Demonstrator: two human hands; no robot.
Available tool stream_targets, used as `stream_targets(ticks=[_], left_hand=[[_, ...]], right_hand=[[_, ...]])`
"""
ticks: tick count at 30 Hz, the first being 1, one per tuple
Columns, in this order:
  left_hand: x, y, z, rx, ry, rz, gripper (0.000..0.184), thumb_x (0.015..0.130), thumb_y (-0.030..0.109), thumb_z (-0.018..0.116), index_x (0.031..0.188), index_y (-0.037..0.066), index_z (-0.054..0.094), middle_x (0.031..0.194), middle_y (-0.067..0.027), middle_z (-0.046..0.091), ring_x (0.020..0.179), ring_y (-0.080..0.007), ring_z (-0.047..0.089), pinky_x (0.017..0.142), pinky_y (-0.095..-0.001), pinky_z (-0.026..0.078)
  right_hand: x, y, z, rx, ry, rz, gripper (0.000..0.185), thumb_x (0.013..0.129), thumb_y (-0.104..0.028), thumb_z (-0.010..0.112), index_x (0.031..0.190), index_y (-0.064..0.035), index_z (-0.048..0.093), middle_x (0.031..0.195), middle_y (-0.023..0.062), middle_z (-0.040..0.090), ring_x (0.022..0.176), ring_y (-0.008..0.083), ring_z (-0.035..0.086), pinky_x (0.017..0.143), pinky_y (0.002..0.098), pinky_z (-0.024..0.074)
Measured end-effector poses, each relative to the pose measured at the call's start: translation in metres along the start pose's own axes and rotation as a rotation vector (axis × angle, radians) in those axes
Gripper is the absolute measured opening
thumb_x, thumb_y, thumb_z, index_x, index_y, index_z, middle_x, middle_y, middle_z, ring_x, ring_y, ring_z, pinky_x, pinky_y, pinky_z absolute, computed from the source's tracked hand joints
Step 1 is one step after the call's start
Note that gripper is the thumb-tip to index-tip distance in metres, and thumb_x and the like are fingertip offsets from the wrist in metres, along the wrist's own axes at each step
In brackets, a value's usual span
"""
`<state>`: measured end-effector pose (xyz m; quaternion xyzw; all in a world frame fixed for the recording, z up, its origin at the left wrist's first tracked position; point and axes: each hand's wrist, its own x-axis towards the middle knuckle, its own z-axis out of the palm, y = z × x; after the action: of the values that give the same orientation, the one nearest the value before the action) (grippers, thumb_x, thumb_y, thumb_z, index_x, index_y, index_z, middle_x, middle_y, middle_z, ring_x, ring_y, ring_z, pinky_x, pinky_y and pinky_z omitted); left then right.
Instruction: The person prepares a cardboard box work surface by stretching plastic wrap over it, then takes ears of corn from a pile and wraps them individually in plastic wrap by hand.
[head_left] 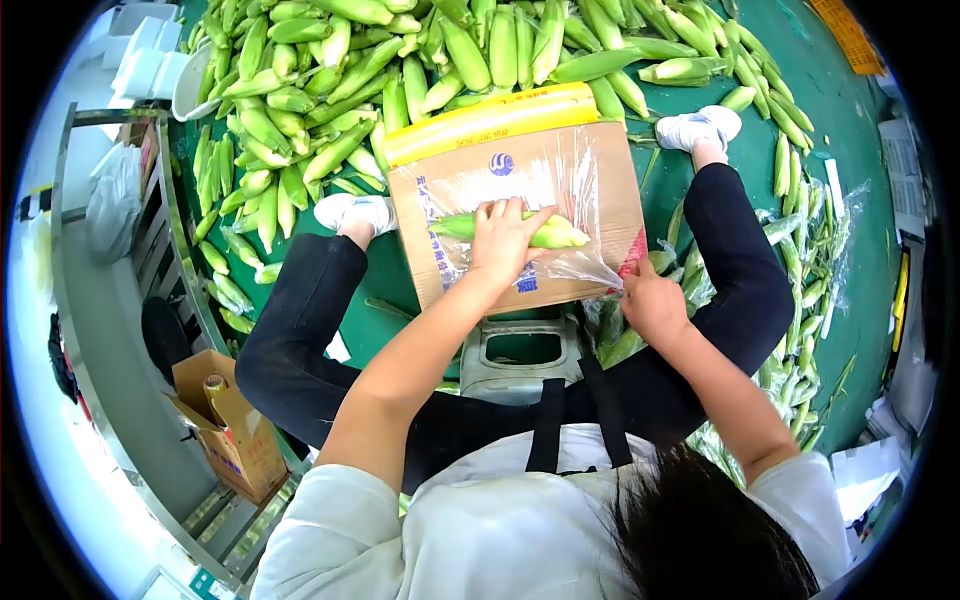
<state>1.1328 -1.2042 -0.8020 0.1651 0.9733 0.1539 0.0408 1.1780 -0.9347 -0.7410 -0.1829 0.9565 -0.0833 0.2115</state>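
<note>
A green ear of corn in its husk [560, 234] lies on clear plastic film spread over a cardboard box [420, 270]. My left hand [505, 240] rests over the ear, fingers wrapped across it. At the box's near right corner my right hand [652, 300] is closed on the edge of the plastic film [590, 268], which is drawn out in folds toward it. Along the box's far edge lies a yellow roll of film [490, 122], the sheet reaching from it toward me.
A large heap of husked-on corn [480, 50] covers the floor beyond the box. Film-wrapped ears [790, 385] lie at the right. A white stool [520, 355] stands between my legs. At the left are a metal rack [120, 400] and an open carton [235, 440].
</note>
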Motion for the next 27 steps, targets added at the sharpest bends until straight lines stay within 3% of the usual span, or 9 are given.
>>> stream_targets(ticks=[2,5,8,10,13,16,21,25,27], left_hand=[[0.005,0.005,-0.009,0.033,-0.137,-0.074,0.072,0.072,0.043,0.083,0.139,0.036,0.057,0.113,-0.0087,0.057,0.115,-0.0266,0.053,0.106,-0.0551,0.036],[0.01,0.01,-0.017,0.072,-0.203,-0.071,0.077,0.071,0.045,0.084,0.142,0.039,0.054,0.116,-0.0089,0.056,0.118,-0.0274,0.051,0.107,-0.0567,0.035],[0.005,-0.003,0.003,0.011,-0.166,0.028,0.065,0.082,0.024,0.075,0.143,0.02,0.053,0.126,-0.0133,0.054,0.122,-0.0308,0.049,0.107,-0.0588,0.034],[-0.002,-0.012,0.002,-0.118,0.001,0.146,0.053,0.082,0.017,0.066,0.133,0.005,0.055,0.132,-0.0171,0.053,0.121,-0.0349,0.049,0.107,-0.0568,0.035],[-0.051,-0.049,0.017,-0.395,0.32,-0.099,0.056,0.079,0.029,0.074,0.127,0.007,0.057,0.128,-0.0169,0.053,0.118,-0.0364,0.049,0.105,-0.0512,0.036],[-0.112,-0.03,-0.004,-0.27,-0.02,-0.111,0.056,0.074,0.028,0.081,0.119,0.006,0.056,0.127,-0.016,0.052,0.115,-0.036,0.049,0.103,-0.0461,0.037],[-0.105,-0.043,0.011,-0.076,0.053,-0.148,0.027,0.086,0.024,0.072,0.104,0.008,0.059,0.11,-0.0113,0.058,0.109,-0.0326,0.054,0.1,-0.0485,0.039],[-0.12,-0.09,0.004,-0.238,-0.009,-0.009,0.016,0.09,0.019,0.067,0.095,0.006,0.06,0.097,-0.0128,0.06,0.102,-0.0359,0.058,0.096,-0.0514,0.043],[-0.124,-0.105,-0.024,-0.273,0.055,-0.022,0.014,0.094,0.017,0.064,0.09,0.005,0.057,0.089,-0.016,0.058,0.087,-0.0375,0.061,0.077,-0.0445,0.052]], right_hand=[[0.006,-0.005,-0.01,0.176,0.154,0.04,0.009,0.081,-0.011,0.065,0.078,-0.0026,0.064,0.09,0.0159,0.064,0.073,0.0368,0.067,0.065,0.0466,0.0569],[0.025,-0.039,-0.026,0.394,0.555,-0.106,0.013,0.076,-0.007,0.072,0.085,-0.0052,0.062,0.09,0.0137,0.064,0.07,0.0362,0.066,0.064,0.0463,0.0553],[0.076,-0.085,-0.027,0.546,0.623,-0.296,0.014,0.08,-0.003,0.071,0.091,-0.0042,0.064,0.102,0.0118,0.066,0.081,0.0335,0.067,0.068,0.0401,0.056],[0.112,-0.111,-0.009,0.56,0.604,-0.359,0.016,0.082,-0.006,0.072,0.094,-0.0038,0.062,0.105,0.0107,0.064,0.083,0.0339,0.066,0.069,0.04,0.0559],[0.149,-0.126,0.026,0.65,0.64,-0.227,0.015,0.084,-0.009,0.071,0.094,-0.0052,0.061,0.103,0.0093,0.063,0.08,0.0339,0.066,0.071,0.0405,0.0557],[0.159,-0.125,0.052,0.494,0.574,-0.254,0.011,0.087,-0.012,0.068,0.094,-0.008,0.061,0.103,0.0089,0.062,0.081,0.0346,0.065,0.07,0.0436,0.0549],[0.178,-0.115,0.047,0.491,0.54,-0.356,0.01,0.085,-0.011,0.065,0.094,-0.0087,0.06,0.101,0.0076,0.062,0.083,0.0336,0.067,0.068,0.0449,0.0548],[0.178,-0.077,0.049,0.529,0.301,-0.73,0.029,0.086,-0.011,0.065,0.115,-0.0156,0.063,0.119,0.0053,0.063,0.092,0.031,0.068,0.075,0.0417,0.0565],[0.163,-0.077,0.021,0.287,0.32,-0.834,0.044,0.084,-0.013,0.069,0.126,-0.0194,0.06,0.127,0.0045,0.061,0.103,0.0283,0.066,0.081,0.0407,0.0557]])
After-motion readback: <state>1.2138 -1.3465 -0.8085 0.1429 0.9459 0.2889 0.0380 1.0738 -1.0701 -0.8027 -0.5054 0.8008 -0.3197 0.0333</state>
